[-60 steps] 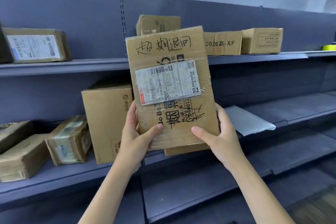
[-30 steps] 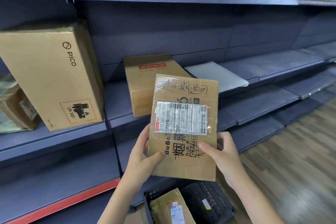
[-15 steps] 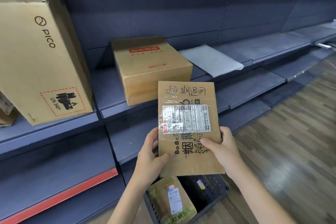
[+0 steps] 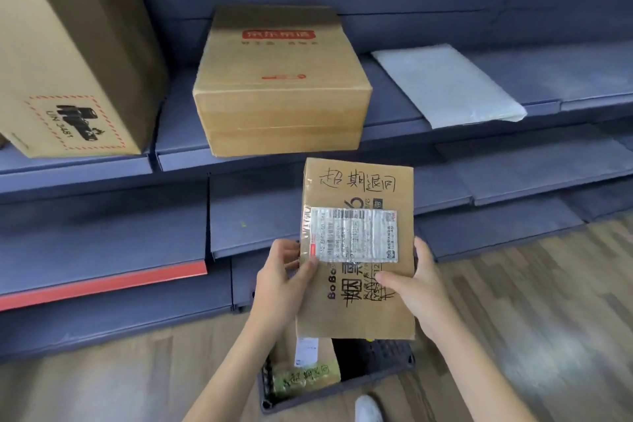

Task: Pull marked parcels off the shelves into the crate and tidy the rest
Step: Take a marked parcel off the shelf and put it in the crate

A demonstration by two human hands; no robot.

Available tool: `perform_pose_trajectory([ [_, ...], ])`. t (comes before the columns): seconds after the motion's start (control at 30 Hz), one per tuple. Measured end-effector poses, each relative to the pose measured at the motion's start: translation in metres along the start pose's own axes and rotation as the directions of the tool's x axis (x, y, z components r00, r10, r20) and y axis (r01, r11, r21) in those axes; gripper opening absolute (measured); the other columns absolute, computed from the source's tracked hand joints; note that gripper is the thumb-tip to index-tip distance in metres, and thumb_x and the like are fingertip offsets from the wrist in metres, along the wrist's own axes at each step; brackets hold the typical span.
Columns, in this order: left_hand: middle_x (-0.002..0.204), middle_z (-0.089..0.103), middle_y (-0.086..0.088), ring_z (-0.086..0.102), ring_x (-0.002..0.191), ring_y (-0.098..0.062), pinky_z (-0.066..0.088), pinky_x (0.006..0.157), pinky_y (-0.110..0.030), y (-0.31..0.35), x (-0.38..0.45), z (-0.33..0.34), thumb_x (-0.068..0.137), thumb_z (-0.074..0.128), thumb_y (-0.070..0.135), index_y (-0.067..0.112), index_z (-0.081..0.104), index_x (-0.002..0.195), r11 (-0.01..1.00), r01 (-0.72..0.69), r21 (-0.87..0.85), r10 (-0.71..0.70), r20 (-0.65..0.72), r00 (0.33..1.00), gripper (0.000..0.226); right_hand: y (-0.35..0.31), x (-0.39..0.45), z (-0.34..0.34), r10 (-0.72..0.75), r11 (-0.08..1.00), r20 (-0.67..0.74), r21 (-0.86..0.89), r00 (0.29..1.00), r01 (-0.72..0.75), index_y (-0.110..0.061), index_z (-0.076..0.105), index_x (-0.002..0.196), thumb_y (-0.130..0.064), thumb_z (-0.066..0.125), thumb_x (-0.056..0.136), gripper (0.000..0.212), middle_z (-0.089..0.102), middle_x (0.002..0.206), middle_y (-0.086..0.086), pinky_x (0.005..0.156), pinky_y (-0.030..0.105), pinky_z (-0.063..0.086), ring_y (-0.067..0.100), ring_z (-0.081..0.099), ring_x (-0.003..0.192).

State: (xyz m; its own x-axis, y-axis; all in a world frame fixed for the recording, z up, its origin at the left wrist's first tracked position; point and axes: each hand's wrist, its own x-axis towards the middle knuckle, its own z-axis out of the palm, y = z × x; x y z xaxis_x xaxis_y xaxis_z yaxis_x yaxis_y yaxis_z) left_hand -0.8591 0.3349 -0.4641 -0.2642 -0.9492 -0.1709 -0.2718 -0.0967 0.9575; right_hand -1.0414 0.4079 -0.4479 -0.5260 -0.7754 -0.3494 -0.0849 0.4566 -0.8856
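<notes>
Blue shelves [image 4: 342, 147] fill the view from nine to three o'clock, above a wooden floor. At centre, both hands hold a parcel [image 4: 356, 250] upright, handwriting facing the person, probably so the mark can be checked. The left hand [image 4: 282, 279] and right hand [image 4: 416, 284] each pinch a side edge, thumb on the front. It hangs directly above the crate [image 4: 383, 358] at six o'clock, ready to lower beside a parcel already inside.
</notes>
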Motion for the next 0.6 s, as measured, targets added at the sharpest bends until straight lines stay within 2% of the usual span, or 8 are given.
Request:
perform_pose_trajectory([
  [0.07,0.096,0.060,0.012,0.060,0.094,-0.007,0.052,0.075,-0.026,0.002,0.000,0.026,0.086,0.064,0.022,0.017,0.051,0.099,0.997,0.070,-0.010,-0.071,-0.093,0.993,0.019,0.010,0.018,-0.015,0.014,1.000,0.068,-0.023,0.998,-0.012,-0.024,0.018,0.145,-0.004,0.069,0.078,0.087,0.041,0.134,-0.006,0.090,0.028,0.035,0.011,0.042,0.106],
  [0.17,0.098,0.059,0.011,0.060,0.091,-0.006,0.050,0.071,-0.019,0.003,-0.002,0.058,0.089,0.060,0.019,0.019,0.050,0.106,0.992,0.127,-0.029,-0.130,-0.147,0.981,0.021,0.026,0.042,-0.032,0.059,0.996,0.130,-0.077,0.990,-0.049,-0.026,0.014,0.146,-0.006,0.070,0.077,0.091,0.033,0.148,-0.002,0.105,0.038,0.034,0.019,0.039,0.126],
  [0.27,0.096,0.058,0.015,0.061,0.092,-0.013,0.053,0.079,-0.029,-0.006,-0.006,0.090,0.089,0.059,0.015,0.023,0.048,0.112,0.981,0.194,-0.028,-0.196,-0.166,0.966,0.026,0.042,0.062,-0.049,0.092,0.989,0.206,-0.129,0.974,-0.066,-0.024,0.014,0.147,-0.004,0.068,0.078,0.089,0.038,0.143,-0.001,0.097,0.030,0.034,0.016,0.042,0.120],
  [0.33,0.094,0.058,0.018,0.062,0.092,-0.014,0.053,0.083,-0.034,-0.016,-0.007,0.105,0.087,0.060,0.010,0.023,0.048,0.112,0.970,0.243,-0.018,-0.243,-0.152,0.958,0.031,0.053,0.073,-0.056,0.129,0.985,0.238,-0.147,0.963,-0.096,-0.021,0.013,0.147,-0.001,0.066,0.080,0.088,0.038,0.143,0.000,0.092,0.026,0.031,0.016,0.041,0.119],
  [0.4,0.097,0.059,0.017,0.062,0.092,-0.011,0.052,0.085,-0.033,-0.030,-0.007,0.117,0.086,0.062,0.011,0.027,0.048,0.109,0.955,0.297,-0.011,-0.296,-0.109,0.949,0.031,0.070,0.085,-0.058,0.183,0.976,0.255,-0.162,0.950,-0.144,-0.019,0.012,0.148,-0.001,0.065,0.081,0.087,0.035,0.146,0.002,0.094,0.026,0.030,0.019,0.038,0.128],
  [0.5,0.099,0.063,0.008,0.063,0.092,-0.013,0.054,0.084,-0.037,-0.055,-0.003,0.132,0.084,0.061,0.009,0.031,0.048,0.095,0.933,0.359,0.029,-0.358,-0.027,0.933,0.028,0.102,0.101,-0.057,0.267,0.953,0.243,-0.211,0.933,-0.218,-0.021,0.012,0.148,-0.009,0.068,0.080,0.089,0.032,0.149,0.002,0.107,0.037,0.031,0.022,0.034,0.133],
  [0.57,0.099,0.062,-0.003,0.062,0.092,-0.021,0.054,0.082,-0.043,-0.079,0.005,0.141,0.080,0.060,0.012,0.028,0.048,0.091,0.918,0.392,0.059,-0.393,-0.002,0.920,0.022,0.124,0.108,-0.051,0.318,0.935,0.226,-0.237,0.921,-0.265,-0.021,0.012,0.148,-0.012,0.068,0.080,0.089,0.036,0.147,0.002,0.108,0.042,0.032,0.023,0.036,0.132],
  [0.6,0.098,0.060,-0.006,0.061,0.090,-0.023,0.054,0.081,-0.042,-0.093,0.009,0.146,0.079,0.059,0.013,0.025,0.047,0.090,0.908,0.413,0.071,-0.414,0.007,0.910,0.021,0.137,0.112,-0.048,0.341,0.927,0.217,-0.240,0.915,-0.288,-0.021,0.012,0.148,-0.013,0.068,0.080,0.088,0.037,0.146,0.002,0.108,0.042,0.032,0.023,0.037,0.132],
])
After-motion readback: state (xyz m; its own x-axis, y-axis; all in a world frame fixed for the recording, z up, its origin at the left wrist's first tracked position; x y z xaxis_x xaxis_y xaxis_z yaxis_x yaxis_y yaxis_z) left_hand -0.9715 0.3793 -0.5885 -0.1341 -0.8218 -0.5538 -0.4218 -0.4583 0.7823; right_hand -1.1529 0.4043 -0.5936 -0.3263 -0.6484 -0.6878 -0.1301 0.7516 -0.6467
